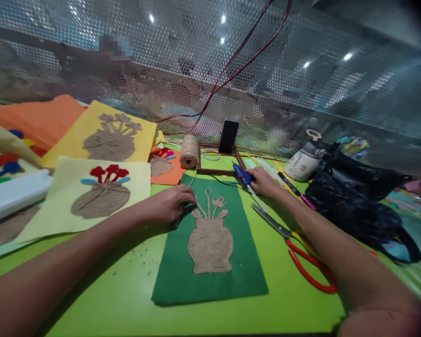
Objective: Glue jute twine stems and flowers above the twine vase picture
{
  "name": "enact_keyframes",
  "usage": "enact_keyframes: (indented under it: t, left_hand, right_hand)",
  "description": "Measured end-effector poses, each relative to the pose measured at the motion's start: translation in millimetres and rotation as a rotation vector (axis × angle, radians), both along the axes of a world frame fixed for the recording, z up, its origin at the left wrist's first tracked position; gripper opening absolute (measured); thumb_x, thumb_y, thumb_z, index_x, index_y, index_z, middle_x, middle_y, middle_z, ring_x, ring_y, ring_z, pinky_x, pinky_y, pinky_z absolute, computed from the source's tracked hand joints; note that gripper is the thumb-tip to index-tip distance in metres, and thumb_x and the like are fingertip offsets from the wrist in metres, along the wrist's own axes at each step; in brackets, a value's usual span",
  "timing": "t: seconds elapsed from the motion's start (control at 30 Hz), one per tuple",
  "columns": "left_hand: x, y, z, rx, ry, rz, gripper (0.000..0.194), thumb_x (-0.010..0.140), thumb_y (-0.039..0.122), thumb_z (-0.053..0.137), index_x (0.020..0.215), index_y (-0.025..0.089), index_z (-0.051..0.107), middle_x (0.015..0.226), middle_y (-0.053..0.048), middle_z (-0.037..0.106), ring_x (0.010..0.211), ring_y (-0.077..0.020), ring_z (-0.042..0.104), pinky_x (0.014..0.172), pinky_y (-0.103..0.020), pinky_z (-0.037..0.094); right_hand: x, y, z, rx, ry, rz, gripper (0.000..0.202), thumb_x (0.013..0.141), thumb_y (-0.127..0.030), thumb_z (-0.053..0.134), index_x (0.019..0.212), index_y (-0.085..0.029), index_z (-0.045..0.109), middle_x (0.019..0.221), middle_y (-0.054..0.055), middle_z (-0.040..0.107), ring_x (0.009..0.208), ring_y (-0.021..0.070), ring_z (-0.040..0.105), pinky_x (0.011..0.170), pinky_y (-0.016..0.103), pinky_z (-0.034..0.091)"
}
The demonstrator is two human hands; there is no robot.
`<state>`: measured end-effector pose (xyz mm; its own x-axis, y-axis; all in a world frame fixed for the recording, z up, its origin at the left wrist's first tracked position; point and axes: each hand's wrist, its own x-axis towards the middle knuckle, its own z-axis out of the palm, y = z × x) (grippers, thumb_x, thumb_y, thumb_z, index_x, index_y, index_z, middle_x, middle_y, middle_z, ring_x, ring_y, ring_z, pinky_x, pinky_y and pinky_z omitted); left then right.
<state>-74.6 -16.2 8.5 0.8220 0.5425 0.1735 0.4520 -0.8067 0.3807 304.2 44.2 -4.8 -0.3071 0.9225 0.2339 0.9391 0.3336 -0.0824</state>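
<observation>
Though the vase (211,245) lies filled in on the green sheet (173,276), I see just one full flower (219,201), the left hand (171,203) pinching a bloomless stem (201,208), the right hand (263,181) closed on the glue gun (241,173).

A rough, matt finish is shown by the fibrous vase (211,245) and far twine spool (189,149), a smooth one by the green sheet (175,281). Plastic is seen in the glue gun (243,176), metal in the scissor blades (271,220), crinkled glossy plastic in the black bag (347,206) at right.
</observation>
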Motion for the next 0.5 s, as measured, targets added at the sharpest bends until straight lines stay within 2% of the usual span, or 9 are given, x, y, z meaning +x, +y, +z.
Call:
enact_keyframes:
  t: [0.17, 0.23, 0.33, 0.4, 0.5]
  left_hand:
    - [1, 0, -1.0, -0.042, -0.010, 0.002, 0.036, 0.073, 0.003, 0.045, 0.100, 0.018, 0.063, 0.107, -0.008, 0.059, 0.098, -0.0199, 0.057, 0.086, -0.033, 0.048]
    - [1, 0, -2.0, -0.045, -0.017, 0.005, 0.031, 0.074, 0.004, 0.045, 0.098, 0.018, 0.061, 0.106, -0.008, 0.059, 0.098, -0.0199, 0.056, 0.085, -0.032, 0.047]
    - [3, -2, -1.9, -0.043, -0.025, 0.015, 0.026, 0.076, 0.005, 0.045, 0.094, 0.017, 0.059, 0.105, -0.008, 0.057, 0.097, -0.0196, 0.055, 0.084, -0.032, 0.047]
    - [5, -4, -0.6, -0.035, -0.036, 0.025, 0.022, 0.077, 0.005, 0.045, 0.091, 0.017, 0.058, 0.105, -0.008, 0.056, 0.097, -0.0195, 0.054, 0.083, -0.032, 0.046]
    - [8, -7, 1.6, -0.026, -0.051, 0.033, 0.019, 0.077, 0.005, 0.046, 0.087, 0.016, 0.058, 0.104, -0.008, 0.054, 0.096, -0.0197, 0.053, 0.082, -0.031, 0.046]
  right_hand:
    - [20, 11, 35.4, 0.004, 0.196, -0.067, 0.033, 0.094, -0.034, 0.059, 0.123, -0.018, 0.057, 0.123, 0.009, 0.059, 0.103, 0.0225, 0.062, 0.086, 0.044, 0.054]
    - [23, 6, 52.5, -0.030, 0.278, -0.077, 0.032, 0.093, -0.037, 0.057, 0.116, -0.015, 0.062, 0.110, 0.008, 0.066, 0.094, 0.0236, 0.064, 0.079, 0.040, 0.054]
    - [19, -14, 73.6, -0.149, 0.390, -0.005, 0.041, 0.095, -0.045, 0.047, 0.114, -0.015, 0.065, 0.092, 0.007, 0.072, 0.082, 0.0219, 0.066, 0.068, 0.032, 0.053]
    - [13, -34, 83.2, -0.246, 0.439, 0.068, 0.045, 0.091, -0.051, 0.051, 0.116, -0.017, 0.066, 0.094, 0.007, 0.073, 0.083, 0.0207, 0.067, 0.067, 0.029, 0.052]
    - [4, -63, 90.1, -0.411, 0.471, 0.139, 0.044, 0.081, -0.055, 0.064, 0.105, -0.019, 0.071, 0.095, 0.007, 0.074, 0.088, 0.0223, 0.068, 0.075, 0.031, 0.053]
